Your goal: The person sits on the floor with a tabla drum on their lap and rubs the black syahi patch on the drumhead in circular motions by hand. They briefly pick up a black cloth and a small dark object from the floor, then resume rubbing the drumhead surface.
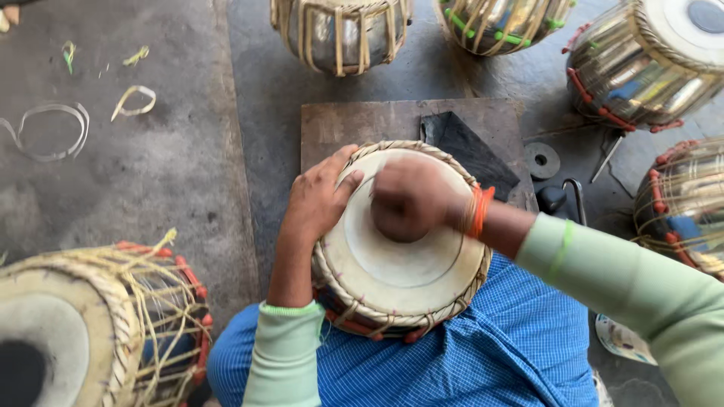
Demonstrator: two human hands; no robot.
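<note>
A round drum [407, 279] with a pale skin head and a woven strap rim rests against my lap on blue checked cloth. My left hand [318, 200] lies flat on the drum's left rim, fingers spread over the edge. My right hand [411, 197] is a closed fist pressed on the middle of the skin and is blurred by motion; whether it holds anything cannot be seen. Orange bangles [478, 211] circle my right wrist. Both arms wear pale green sleeves.
A wooden board [362, 124] with a dark stone slab [471, 151] lies beyond the drum. Several shiny metal drums [339, 30] [641, 68] [682, 203] stand around, another strapped drum [90, 324] at lower left. Strap scraps [53, 128] litter the concrete floor. A metal washer [541, 160] lies at right.
</note>
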